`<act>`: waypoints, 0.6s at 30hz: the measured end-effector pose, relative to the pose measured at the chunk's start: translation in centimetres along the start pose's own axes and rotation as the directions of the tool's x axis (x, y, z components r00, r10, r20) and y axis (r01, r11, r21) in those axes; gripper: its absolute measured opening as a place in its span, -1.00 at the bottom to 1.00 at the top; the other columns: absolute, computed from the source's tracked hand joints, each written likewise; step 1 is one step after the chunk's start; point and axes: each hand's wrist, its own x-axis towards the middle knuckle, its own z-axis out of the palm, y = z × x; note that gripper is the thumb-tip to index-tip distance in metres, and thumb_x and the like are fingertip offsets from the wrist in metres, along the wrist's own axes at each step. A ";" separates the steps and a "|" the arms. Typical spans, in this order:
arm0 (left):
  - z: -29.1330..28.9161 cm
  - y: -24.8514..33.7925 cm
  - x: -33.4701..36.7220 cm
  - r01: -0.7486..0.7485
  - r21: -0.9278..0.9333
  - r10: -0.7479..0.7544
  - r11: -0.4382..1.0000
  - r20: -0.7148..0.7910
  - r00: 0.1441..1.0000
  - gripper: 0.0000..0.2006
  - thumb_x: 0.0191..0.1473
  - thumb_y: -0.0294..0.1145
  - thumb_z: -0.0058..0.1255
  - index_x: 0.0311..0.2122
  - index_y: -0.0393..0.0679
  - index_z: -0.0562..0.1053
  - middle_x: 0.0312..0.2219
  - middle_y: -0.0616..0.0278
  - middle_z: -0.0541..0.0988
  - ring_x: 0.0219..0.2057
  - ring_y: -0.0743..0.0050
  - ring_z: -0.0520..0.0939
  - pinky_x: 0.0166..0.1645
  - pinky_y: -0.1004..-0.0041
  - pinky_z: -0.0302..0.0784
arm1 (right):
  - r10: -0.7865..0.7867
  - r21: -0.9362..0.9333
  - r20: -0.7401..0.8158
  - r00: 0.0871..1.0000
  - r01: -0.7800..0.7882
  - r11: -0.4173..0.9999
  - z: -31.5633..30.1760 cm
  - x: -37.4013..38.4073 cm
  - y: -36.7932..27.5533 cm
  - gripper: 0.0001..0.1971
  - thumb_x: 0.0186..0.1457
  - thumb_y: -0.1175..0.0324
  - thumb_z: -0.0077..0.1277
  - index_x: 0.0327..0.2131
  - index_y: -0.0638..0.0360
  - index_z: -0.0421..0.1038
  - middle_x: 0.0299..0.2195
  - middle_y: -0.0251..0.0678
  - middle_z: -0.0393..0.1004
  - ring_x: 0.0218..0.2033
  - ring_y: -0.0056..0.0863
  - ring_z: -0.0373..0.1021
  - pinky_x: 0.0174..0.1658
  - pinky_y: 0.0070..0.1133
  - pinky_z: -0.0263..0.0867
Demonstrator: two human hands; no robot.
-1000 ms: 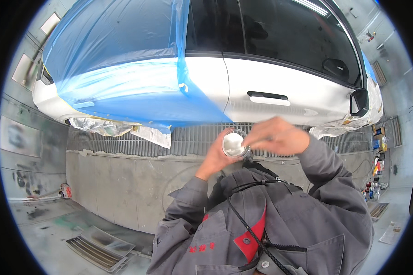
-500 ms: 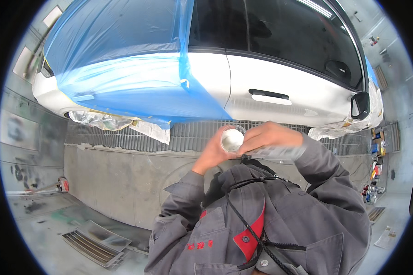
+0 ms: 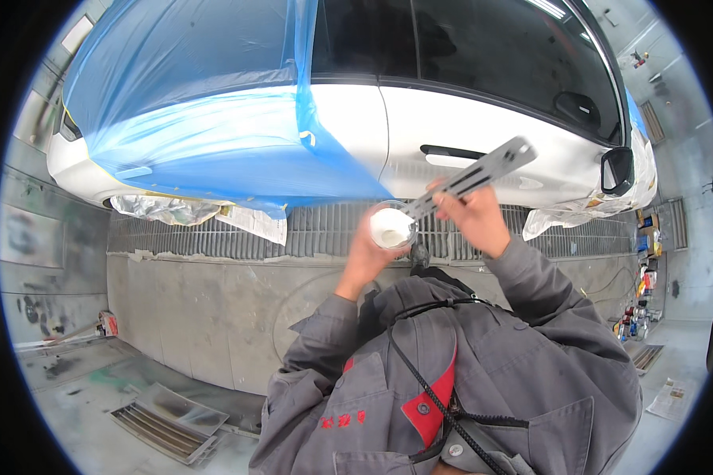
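Note:
My left hand (image 3: 363, 255) is wrapped round a clear plastic cup (image 3: 390, 228) with white liquid, likely paint, in it. Between the fingers of my right hand (image 3: 474, 212) is a flat metal mixing stick (image 3: 483, 170) with slots and holes along it. Its lower end reaches the cup's right rim, while the upper end points up to the right, in front of the car door. Whether the stick's tip dips into the liquid cannot be made out.
A white car (image 3: 444, 127) stands ahead, its left part under blue masking film (image 3: 206, 134). Paper and foil (image 3: 166, 210) hang along its lower edge. A floor grating (image 3: 325, 229) runs beneath it. Cans and bottles (image 3: 638, 321) line the right wall.
My right hand has moved up and to the right, away from the cup's rim. The stick, blurred and level before, now slants upward. The cup has shifted slightly left.

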 end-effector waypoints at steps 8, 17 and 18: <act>3.1 -0.2 -0.8 0.141 -0.122 -0.147 0.982 -0.043 0.988 -0.13 -0.24 -0.51 0.54 0.23 -0.30 0.32 0.09 0.05 0.49 0.13 0.24 0.54 0.23 0.32 0.45 | -0.002 -0.008 -0.097 0.995 0.001 1.000 0.2 -0.5 -0.6 -0.82 0.26 0.49 0.10 -0.11 0.31 0.58 -0.32 -0.26 0.59 -0.43 -0.59 0.52 -0.36 -0.57 0.48; 2.6 0.6 -0.5 -0.037 -0.049 0.030 0.998 -0.131 0.991 -0.13 -0.22 -0.55 0.52 0.25 -0.28 0.31 0.08 0.06 0.48 0.11 0.20 0.54 0.24 0.30 0.45 | -0.008 -0.006 -0.078 0.997 0.008 1.000 0.0 -1.0 -1.9 -0.82 0.30 0.53 0.08 -0.07 0.36 0.57 -0.36 -0.31 0.60 -0.47 -0.68 0.48 -0.39 -0.64 0.44; 2.7 0.5 -0.6 -0.071 -0.084 0.057 0.994 -0.163 0.985 -0.12 -0.23 -0.54 0.52 0.25 -0.29 0.31 0.08 0.05 0.48 0.11 0.18 0.54 0.25 0.29 0.45 | 0.001 -0.019 -0.004 1.000 -0.001 1.000 0.0 -1.0 -1.9 -0.81 0.32 0.51 0.07 -0.06 0.37 0.57 -0.40 -0.32 0.60 -0.47 -0.68 0.48 -0.39 -0.65 0.43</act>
